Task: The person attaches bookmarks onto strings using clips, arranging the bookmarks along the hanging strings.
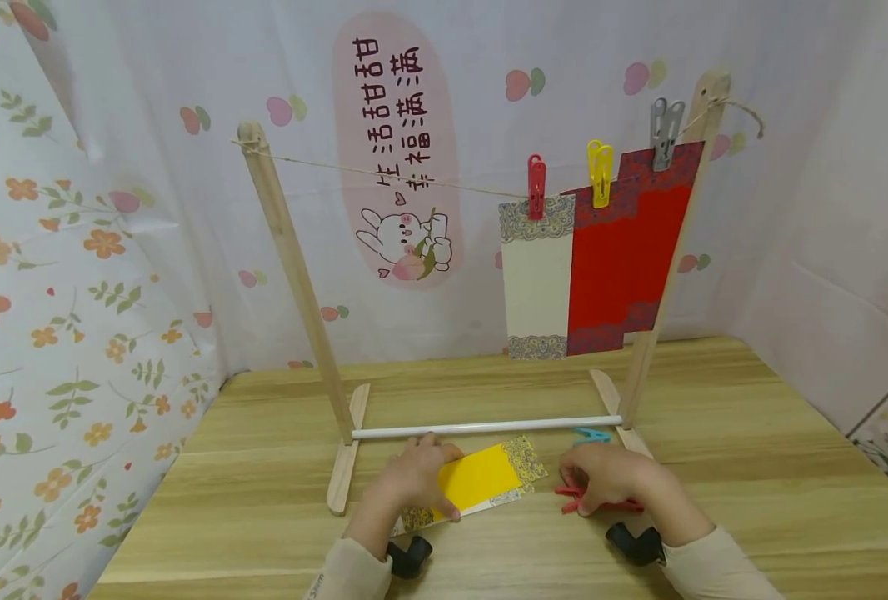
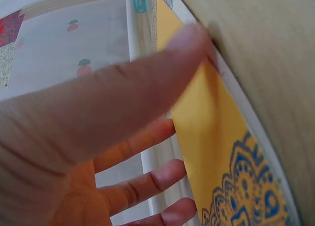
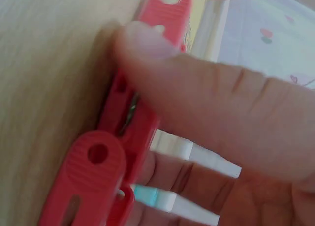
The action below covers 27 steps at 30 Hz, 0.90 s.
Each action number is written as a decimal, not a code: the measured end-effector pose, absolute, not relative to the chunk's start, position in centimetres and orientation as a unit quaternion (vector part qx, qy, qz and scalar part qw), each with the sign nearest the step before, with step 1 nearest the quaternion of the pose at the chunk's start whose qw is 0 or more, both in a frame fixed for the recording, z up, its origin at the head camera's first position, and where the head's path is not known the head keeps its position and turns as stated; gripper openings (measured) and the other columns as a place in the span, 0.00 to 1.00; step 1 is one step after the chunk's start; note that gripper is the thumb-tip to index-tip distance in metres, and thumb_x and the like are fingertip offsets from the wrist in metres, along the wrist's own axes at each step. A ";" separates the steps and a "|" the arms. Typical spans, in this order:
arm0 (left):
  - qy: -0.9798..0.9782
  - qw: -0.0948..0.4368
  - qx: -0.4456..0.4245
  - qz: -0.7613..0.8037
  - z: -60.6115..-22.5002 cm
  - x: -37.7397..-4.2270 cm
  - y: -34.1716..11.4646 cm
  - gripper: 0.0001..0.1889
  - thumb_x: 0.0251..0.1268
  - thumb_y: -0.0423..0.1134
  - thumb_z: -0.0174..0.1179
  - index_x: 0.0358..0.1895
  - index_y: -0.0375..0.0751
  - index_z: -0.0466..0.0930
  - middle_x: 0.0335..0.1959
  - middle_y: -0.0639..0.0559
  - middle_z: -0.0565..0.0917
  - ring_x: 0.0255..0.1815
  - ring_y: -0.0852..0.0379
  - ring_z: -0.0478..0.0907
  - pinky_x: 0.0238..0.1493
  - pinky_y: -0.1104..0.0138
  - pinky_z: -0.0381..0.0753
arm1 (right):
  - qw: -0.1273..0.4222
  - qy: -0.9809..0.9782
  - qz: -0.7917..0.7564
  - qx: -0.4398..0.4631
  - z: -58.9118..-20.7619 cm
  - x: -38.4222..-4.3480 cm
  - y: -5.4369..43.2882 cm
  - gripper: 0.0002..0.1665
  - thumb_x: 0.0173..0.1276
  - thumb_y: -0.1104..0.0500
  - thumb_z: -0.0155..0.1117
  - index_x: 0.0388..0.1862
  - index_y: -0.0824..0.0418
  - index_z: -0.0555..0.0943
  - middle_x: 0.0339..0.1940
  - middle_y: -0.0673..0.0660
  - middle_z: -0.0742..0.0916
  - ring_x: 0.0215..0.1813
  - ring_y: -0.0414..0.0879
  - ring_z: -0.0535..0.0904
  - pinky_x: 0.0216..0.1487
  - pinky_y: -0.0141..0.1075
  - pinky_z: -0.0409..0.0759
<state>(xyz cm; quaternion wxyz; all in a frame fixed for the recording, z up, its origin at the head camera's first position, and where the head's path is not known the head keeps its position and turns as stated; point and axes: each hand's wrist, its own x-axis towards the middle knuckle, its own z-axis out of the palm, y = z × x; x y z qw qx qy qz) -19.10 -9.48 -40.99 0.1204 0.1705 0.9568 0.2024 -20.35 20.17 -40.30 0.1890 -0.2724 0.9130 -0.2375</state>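
My left hand (image 1: 417,477) spans a yellow card (image 1: 481,475) with a lacy pattern at its ends, thumb along the near edge and fingertips along the far edge. A strip of white card (image 1: 506,498) shows under its near side. To the right, my right hand (image 1: 605,475) pinches a red clothespin (image 3: 165,9) low over the table, thumb on its near side. A second red clothespin (image 3: 93,167) lies against it in the right wrist view. Just beyond the right hand is a blue clothespin (image 1: 592,435), partly hidden by the hand.
A wooden stand has left (image 1: 286,233) and right (image 1: 702,125) posts, a white crossbar (image 1: 481,428) and a string (image 1: 391,173). From it hang a white card (image 1: 537,283) and red cards (image 1: 624,250), by red (image 1: 536,187), yellow (image 1: 601,175) and grey (image 1: 665,137) clothespins.
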 end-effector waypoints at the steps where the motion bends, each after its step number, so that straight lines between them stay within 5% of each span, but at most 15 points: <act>1: 0.958 0.120 0.169 0.200 -41.0 -19.0 -9.4 0.39 0.36 0.44 0.83 0.60 0.48 0.78 0.56 0.48 0.74 0.56 0.46 0.68 0.55 0.40 0.73 | 0.187 0.913 -0.240 -0.273 -40.3 -20.4 20.2 0.18 0.47 0.64 0.80 0.26 0.56 0.75 0.24 0.47 0.75 0.29 0.39 0.67 0.31 0.31 0.64; 17: 0.958 0.114 0.184 0.189 -40.8 -18.8 -9.3 0.37 0.39 0.41 0.82 0.57 0.49 0.72 0.53 0.49 0.74 0.51 0.50 0.68 0.52 0.47 0.73 | 0.181 0.880 -0.326 -0.295 -40.3 -21.2 20.9 0.12 0.53 0.64 0.76 0.29 0.60 0.78 0.24 0.47 0.76 0.29 0.38 0.69 0.32 0.30 0.69; 27: 0.961 0.100 0.180 0.186 -40.9 -18.8 -9.2 0.34 0.41 0.40 0.81 0.50 0.49 0.69 0.50 0.52 0.77 0.49 0.52 0.70 0.51 0.48 0.74 | 0.184 0.881 -0.284 -0.330 -40.1 -21.1 20.7 0.17 0.57 0.65 0.74 0.47 0.62 0.87 0.24 0.44 0.80 0.27 0.33 0.69 0.29 0.28 0.70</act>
